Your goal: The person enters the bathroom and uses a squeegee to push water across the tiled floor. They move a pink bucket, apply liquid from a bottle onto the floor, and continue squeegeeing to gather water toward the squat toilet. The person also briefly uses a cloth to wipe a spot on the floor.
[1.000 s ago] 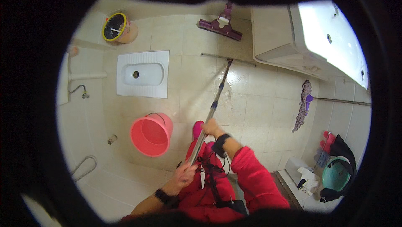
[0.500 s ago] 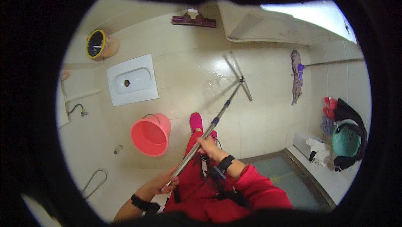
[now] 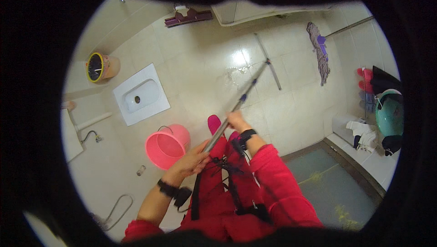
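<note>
A floor squeegee (image 3: 254, 81) with a long metal pole runs from my lap out to the pale tiled floor (image 3: 200, 60). My left hand (image 3: 195, 158) is wrapped round the lower end of the pole. Farther up the same pole, my right hand (image 3: 237, 121) grips it with closed fingers. The squeegee's thin wide blade (image 3: 275, 74) lies on the tiles ahead and to the right, beside a wet, shiny patch (image 3: 236, 71). My pink shoes (image 3: 214, 123) stand just beyond my hands.
A pink bucket (image 3: 167, 146) stands left of my legs, near a squat toilet (image 3: 148, 95). Beyond is a yellow-rimmed bin (image 3: 104, 67). A purple sponge mop (image 3: 188, 18) lies at the far wall, a grey string mop (image 3: 318, 53) at right. A green basin (image 3: 390, 112) sits near the right wall.
Both hands have moved forward with the pole, and the squeegee blade has slid slightly farther off and to the right. My view has turned a little, shifting the surroundings.
</note>
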`<state>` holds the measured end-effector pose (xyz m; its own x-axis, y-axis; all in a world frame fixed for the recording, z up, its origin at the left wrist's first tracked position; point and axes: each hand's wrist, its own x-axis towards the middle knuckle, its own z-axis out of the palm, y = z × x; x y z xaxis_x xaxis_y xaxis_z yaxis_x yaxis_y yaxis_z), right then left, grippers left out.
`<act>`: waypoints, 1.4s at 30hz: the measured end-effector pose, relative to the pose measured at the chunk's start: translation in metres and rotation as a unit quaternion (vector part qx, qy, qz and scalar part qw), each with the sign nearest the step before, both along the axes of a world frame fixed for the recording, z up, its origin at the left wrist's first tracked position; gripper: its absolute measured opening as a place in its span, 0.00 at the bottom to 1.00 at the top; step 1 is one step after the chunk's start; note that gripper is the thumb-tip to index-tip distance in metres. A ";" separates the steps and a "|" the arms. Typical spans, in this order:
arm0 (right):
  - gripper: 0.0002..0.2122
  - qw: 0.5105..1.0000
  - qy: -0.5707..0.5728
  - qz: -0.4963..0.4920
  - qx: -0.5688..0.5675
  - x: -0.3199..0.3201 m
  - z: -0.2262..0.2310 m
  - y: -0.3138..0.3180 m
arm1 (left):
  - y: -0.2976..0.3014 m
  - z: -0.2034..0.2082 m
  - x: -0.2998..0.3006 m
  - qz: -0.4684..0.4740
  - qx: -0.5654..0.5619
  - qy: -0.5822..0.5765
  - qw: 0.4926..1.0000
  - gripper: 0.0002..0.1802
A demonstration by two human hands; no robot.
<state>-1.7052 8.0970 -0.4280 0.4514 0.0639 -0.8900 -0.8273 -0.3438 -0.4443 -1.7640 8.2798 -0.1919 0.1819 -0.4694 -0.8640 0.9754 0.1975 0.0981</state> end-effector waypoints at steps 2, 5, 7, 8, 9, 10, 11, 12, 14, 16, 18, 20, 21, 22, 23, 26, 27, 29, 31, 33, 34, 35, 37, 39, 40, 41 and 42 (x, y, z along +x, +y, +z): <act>0.14 0.999 -0.026 0.013 0.031 -0.043 0.015 0.045 | 0.019 0.029 -0.054 0.050 0.046 0.031 0.997 0.35; 0.14 0.963 -0.095 0.247 0.052 -0.110 0.055 0.096 | 0.039 0.080 -0.127 0.118 0.078 0.102 0.985 0.35; 0.16 0.989 0.025 0.118 0.087 -0.144 0.085 0.115 | 0.044 0.113 -0.163 0.168 0.083 0.137 0.973 0.35; 0.16 0.986 -0.001 0.145 0.083 -0.157 0.098 0.121 | 0.045 0.126 -0.176 0.186 0.089 0.153 0.966 0.34; 0.17 0.978 -0.029 0.181 0.099 -0.167 0.109 0.125 | 0.047 0.137 -0.186 0.192 0.089 0.145 0.967 0.34; 0.18 0.968 -0.042 0.220 0.113 -0.174 0.118 0.126 | 0.047 0.148 -0.193 0.198 0.088 0.138 0.967 0.35; 0.18 0.975 -0.001 0.183 0.129 -0.179 0.124 0.124 | 0.047 0.156 -0.198 0.207 0.088 0.123 0.967 0.35; 0.18 0.978 0.056 0.150 0.136 -0.183 0.128 0.118 | 0.045 0.159 -0.201 0.189 0.081 0.118 0.971 0.34; 0.18 0.985 0.074 0.081 0.133 -0.189 0.133 0.096 | 0.038 0.159 -0.201 0.162 0.067 0.093 0.980 0.33; 0.17 0.995 0.020 0.013 0.092 -0.192 0.133 0.063 | 0.024 0.150 -0.194 0.107 0.008 0.044 0.993 0.34; 0.18 0.995 0.051 -0.058 0.063 -0.191 0.128 0.028 | 0.003 0.134 -0.181 0.128 -0.027 0.043 0.990 0.36; 0.17 0.996 0.045 -0.072 0.027 -0.188 0.116 -0.004 | -0.018 0.119 -0.165 0.182 -0.030 0.094 0.978 0.37; 0.15 0.986 0.032 -0.164 0.025 -0.187 0.110 -0.018 | -0.025 0.110 -0.155 0.187 -0.028 0.120 0.975 0.37; 0.13 0.970 0.088 -0.217 0.071 -0.188 0.103 -0.031 | -0.031 0.102 -0.147 0.156 -0.057 0.086 0.982 0.37; 0.12 0.959 0.097 -0.259 0.056 -0.190 0.097 -0.041 | -0.033 0.094 -0.141 0.132 -0.100 0.048 0.985 0.36; 0.11 0.937 0.150 -0.305 0.080 -0.201 0.083 -0.043 | -0.026 0.066 -0.131 0.137 -0.140 0.162 0.967 0.34; 0.10 0.938 0.164 -0.301 0.054 -0.207 0.082 -0.032 | -0.012 0.062 -0.137 0.113 -0.148 0.150 0.971 0.34; 0.09 0.940 0.151 -0.298 0.076 -0.220 0.084 0.012 | 0.030 0.061 -0.153 0.083 -0.162 0.132 0.974 0.35; 0.09 0.940 0.154 -0.290 0.093 -0.233 0.094 0.077 | 0.085 0.069 -0.172 0.088 -0.109 0.130 0.981 0.37; 0.10 0.939 0.174 -0.278 0.099 -0.245 0.108 0.151 | 0.145 0.088 -0.190 0.071 -0.062 0.096 0.991 0.38; 0.11 0.923 0.183 -0.301 0.154 -0.251 0.116 0.186 | 0.174 0.098 -0.198 0.070 -0.043 0.111 0.990 0.39; 0.12 0.918 0.159 -0.318 0.175 -0.257 0.123 0.217 | 0.202 0.109 -0.206 0.076 -0.044 0.116 0.989 0.40; 0.10 0.945 0.163 -0.238 0.155 -0.273 0.134 0.265 | 0.239 0.126 -0.224 0.085 -0.032 0.129 0.987 0.41; 0.09 0.935 0.160 -0.253 0.188 -0.289 0.142 0.296 | 0.266 0.142 -0.242 0.089 -0.004 0.145 0.985 0.41; 0.09 0.931 0.160 -0.253 0.208 -0.297 0.145 0.305 | 0.275 0.147 -0.249 0.083 -0.008 0.138 0.987 0.41; 0.09 0.923 0.170 -0.249 0.241 -0.305 0.149 0.312 | 0.281 0.152 -0.257 0.077 -0.012 0.132 0.988 0.42; 0.09 0.916 0.183 -0.241 0.264 -0.313 0.153 0.315 | 0.287 0.157 -0.263 0.071 -0.016 0.125 0.989 0.42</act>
